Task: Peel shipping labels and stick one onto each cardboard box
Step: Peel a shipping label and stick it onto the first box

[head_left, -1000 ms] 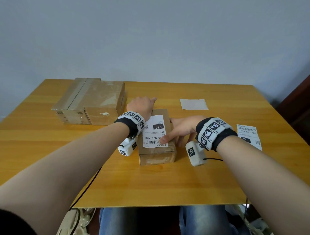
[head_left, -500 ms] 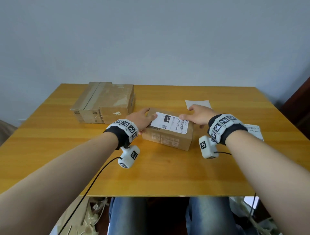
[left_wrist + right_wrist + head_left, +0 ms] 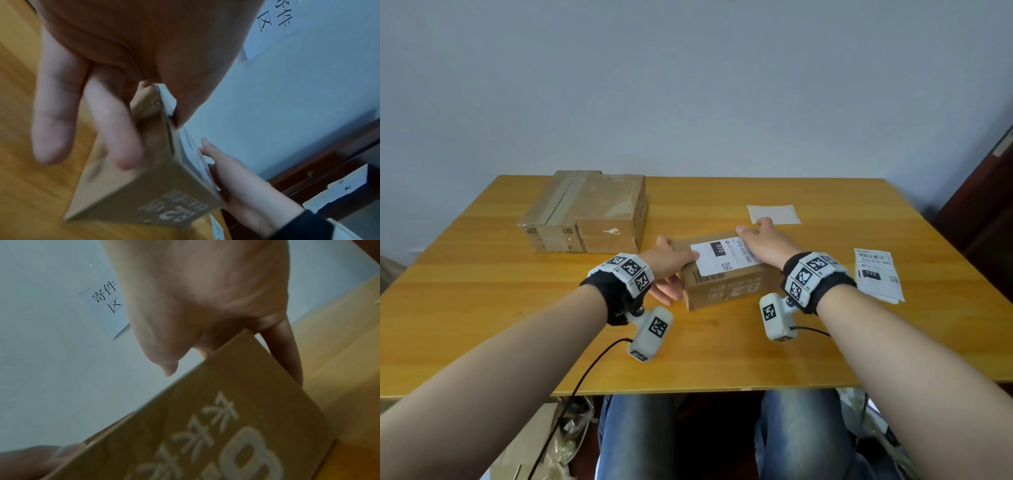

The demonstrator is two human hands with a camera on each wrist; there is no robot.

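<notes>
Both hands grip the labelled box point(image 3: 726, 270) at centre frame: the left hand point(image 3: 671, 263) clasps its left end, the right hand point(image 3: 763, 243) its right end. If either grip slackens, it could drop onto the bench point(image 3: 482, 308). Compared with a second ago, the box sits turned sideways and further up-frame.

pale blue-grey wall point(image 3: 688, 85); wooden table point(image 3: 482, 308); dark, maybe wooden, door point(image 3: 989, 192).
</notes>
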